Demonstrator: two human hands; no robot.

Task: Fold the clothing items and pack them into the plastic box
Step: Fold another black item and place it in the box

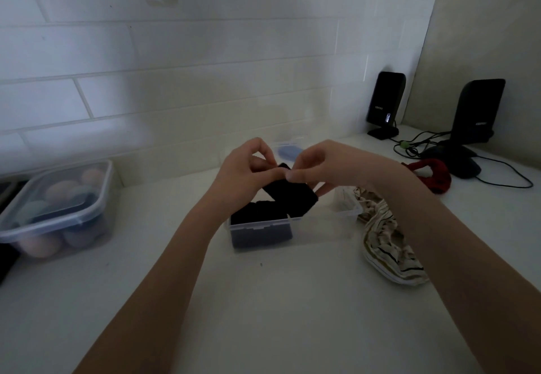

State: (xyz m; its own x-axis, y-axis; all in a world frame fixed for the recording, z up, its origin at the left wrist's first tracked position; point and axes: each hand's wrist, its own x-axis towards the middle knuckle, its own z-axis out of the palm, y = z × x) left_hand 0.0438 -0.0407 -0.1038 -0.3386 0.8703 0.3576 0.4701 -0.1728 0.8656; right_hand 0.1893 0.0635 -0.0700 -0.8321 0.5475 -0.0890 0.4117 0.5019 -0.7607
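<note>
the left hand [246, 168] and the right hand [325, 166] meet above the clear plastic box [322, 228], fingertips close together, both pinching the upper edge of a folded black cloth [289, 198]. the left thumb and forefinger close on its top left corner, while the right hand's fingers curl over the top right side, with more fingers showing beneath the cloth. the cloth hangs tilted, its lower end reaching down into the box near the middle. inside the box, at its left end, another folded black item [259, 226] already lies packed against the front wall; the right part of the box looks bare. the box stands on the white tabletop [263, 315], its long side facing the person. just beside its right end, touching or nearly so, lies a crumpled striped garment [386, 248], cream with dark lines, partly under the right forearm. farther right sits a red cloth piece [433, 174], and behind it two black speakers [385, 104] with trailing cables near the corner of the tiled wall [175, 66]. behind the hands a small blue object [288, 151] rests by the wall, too blurred to tell apart. well apart on the left, a lidded clear container [58, 209] holds rounded pastel items.
</note>
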